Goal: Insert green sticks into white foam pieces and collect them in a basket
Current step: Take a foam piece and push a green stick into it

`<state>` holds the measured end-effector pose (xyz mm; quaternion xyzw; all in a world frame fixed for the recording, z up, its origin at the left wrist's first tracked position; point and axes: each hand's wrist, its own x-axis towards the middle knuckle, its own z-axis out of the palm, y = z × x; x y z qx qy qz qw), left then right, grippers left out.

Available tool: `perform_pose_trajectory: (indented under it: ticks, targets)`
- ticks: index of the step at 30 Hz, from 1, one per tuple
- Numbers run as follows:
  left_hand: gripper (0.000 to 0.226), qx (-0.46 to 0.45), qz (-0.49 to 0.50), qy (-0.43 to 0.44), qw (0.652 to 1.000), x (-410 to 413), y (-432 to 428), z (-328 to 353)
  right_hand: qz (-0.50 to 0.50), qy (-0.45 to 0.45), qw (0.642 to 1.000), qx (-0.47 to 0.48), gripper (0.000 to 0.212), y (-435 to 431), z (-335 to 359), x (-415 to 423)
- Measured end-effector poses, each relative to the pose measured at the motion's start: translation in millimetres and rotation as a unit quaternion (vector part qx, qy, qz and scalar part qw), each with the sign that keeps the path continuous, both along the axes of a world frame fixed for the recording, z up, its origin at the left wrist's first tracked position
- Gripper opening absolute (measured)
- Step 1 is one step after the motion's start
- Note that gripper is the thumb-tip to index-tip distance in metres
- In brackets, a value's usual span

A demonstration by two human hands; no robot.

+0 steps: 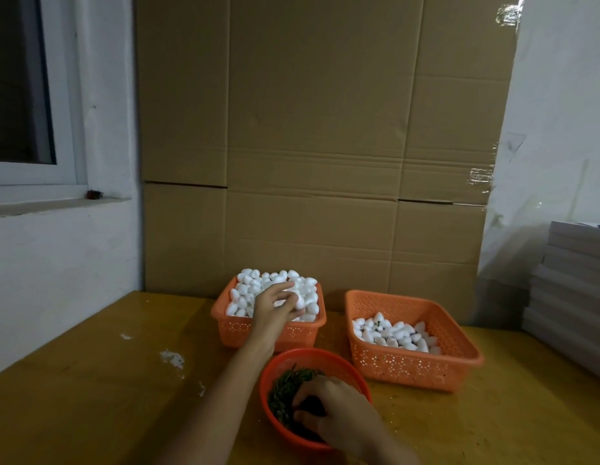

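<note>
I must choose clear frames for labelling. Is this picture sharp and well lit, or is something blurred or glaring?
Head view: dim light; the left hand over the full foam basket is motion-blurred; glare on the tape on the cardboard; green sticks in the red bowl look dark; wide-angle distortion tilts the window frame.

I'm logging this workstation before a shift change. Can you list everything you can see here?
Left basket: one, orange, table centre.
Right basket: one, orange, beside it.
Foam pieces: many, white, heaped in left basket, fewer in right.
Bowl: one, red-orange, nearest.
Green sticks: many, in bowl.
Table: one, yellow-brown.
Cardboard: brown, behind baskets.
Window: one, left.
Boards: stack, white, right.
Left hand: over left basket.
Right hand: in bowl.
</note>
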<state>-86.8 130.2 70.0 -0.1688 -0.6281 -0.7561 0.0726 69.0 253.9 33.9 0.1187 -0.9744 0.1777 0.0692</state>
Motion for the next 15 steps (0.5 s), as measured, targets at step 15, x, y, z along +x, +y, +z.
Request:
perform_pose_trajectory:
  ticks: [15]
  targets:
    - [0.038,0.211,-0.115,-0.124,0.963,13,-74,-65,-0.064,0.194,0.975,-0.088,0.037,10,-4,26]
